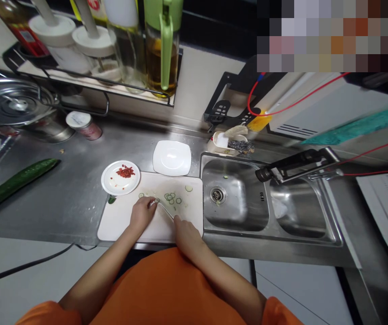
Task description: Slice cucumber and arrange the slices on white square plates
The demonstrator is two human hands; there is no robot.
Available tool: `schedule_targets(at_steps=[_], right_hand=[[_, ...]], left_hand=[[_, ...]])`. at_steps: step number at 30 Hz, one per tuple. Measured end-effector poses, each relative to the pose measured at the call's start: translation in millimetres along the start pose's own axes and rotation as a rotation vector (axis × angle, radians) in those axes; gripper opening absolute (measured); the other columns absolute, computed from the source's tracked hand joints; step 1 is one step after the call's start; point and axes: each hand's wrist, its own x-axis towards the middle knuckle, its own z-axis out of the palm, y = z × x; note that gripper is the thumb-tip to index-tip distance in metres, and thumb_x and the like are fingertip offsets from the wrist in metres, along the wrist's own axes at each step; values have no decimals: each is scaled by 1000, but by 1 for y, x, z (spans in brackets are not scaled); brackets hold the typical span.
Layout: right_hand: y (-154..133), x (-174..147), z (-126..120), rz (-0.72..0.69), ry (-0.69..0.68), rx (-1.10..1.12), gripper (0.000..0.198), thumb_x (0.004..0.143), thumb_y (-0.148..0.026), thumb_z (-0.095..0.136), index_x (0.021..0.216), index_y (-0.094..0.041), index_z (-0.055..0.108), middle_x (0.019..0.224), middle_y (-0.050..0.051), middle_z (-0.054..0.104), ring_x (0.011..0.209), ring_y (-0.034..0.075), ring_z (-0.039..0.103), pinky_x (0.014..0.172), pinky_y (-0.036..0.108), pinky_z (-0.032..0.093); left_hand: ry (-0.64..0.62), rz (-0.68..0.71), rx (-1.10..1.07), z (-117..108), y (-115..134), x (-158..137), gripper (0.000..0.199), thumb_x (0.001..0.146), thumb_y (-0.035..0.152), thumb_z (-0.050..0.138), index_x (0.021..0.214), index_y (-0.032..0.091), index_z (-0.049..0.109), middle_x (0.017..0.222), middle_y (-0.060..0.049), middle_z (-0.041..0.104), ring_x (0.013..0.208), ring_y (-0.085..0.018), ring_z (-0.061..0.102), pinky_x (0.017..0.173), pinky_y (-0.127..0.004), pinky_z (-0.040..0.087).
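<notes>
Over the white cutting board (119, 228), my left hand (142, 213) is closed, its fingertips pinching a small cucumber slice (157, 200). My right hand (187, 234) grips the handle of a slim knife (167, 211), whose tip reaches the slice at my left fingertips. Several thin, green-rimmed cucumber rings (170, 197) lie on the board just beyond the knife. A larger pale slice (188, 188) rests near the board's far right corner. At the left edge sits a dark green cucumber end piece (112, 199).
Behind the board stand a white plate with chopped red pieces (108, 180) and a white square plate (172, 158). A whole cucumber (18, 185) lies far left. To the right is a double sink (236, 225). Bottles and jars fill a wall rack (140, 92) above.
</notes>
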Motion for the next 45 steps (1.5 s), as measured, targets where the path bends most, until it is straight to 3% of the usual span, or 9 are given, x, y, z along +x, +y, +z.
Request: schedule_targets(at_steps=[8, 18, 25, 30, 37, 45], right_hand=[[8, -7, 2, 9, -9, -32, 38, 86, -5, 30, 120, -13, 43, 98, 14, 64, 97, 24, 60, 73, 30, 44], [23, -19, 2, 8, 2, -52, 35, 84, -6, 35, 115, -16, 48, 93, 12, 64, 94, 24, 61, 72, 28, 43], [22, -21, -4, 16, -18, -58, 35, 82, -5, 40, 114, -16, 48, 93, 12, 64, 94, 24, 61, 72, 28, 43], [23, -22, -9, 27, -27, -59, 38, 79, -3, 43, 114, -16, 47, 92, 12, 64, 94, 24, 61, 72, 28, 43], [25, -21, -9, 12, -14, -39, 32, 82, -6, 39, 111, -17, 49, 90, 11, 64, 93, 24, 61, 72, 28, 42], [27, -20, -9, 13, -35, -55, 35, 82, -5, 39, 114, -17, 46, 94, 12, 63, 95, 24, 60, 74, 29, 42]], left_hand=[[-17, -17, 14, -2, 2, 2, 22, 78, 28, 53, 94, 19, 66, 88, -6, 66, 83, -19, 59, 77, -30, 45], [-69, -28, 30, -3, 8, 8, 16, 77, 23, 48, 76, 20, 63, 81, -5, 66, 79, -19, 58, 74, -30, 44], [-98, -68, 4, -5, 16, 10, 13, 76, 23, 47, 76, 21, 60, 73, -1, 65, 69, -16, 58, 66, -26, 41], [-52, -145, -69, -15, 13, 10, 13, 74, 28, 51, 81, 22, 60, 71, 1, 65, 65, -14, 59, 64, -24, 42], [105, -281, -38, -39, -12, 15, 20, 72, 33, 53, 85, 20, 63, 75, -1, 68, 68, -15, 61, 67, -24, 43], [122, -211, 90, -39, -25, 12, 22, 77, 30, 49, 89, 20, 64, 79, -3, 68, 70, -18, 60, 69, -28, 44]])
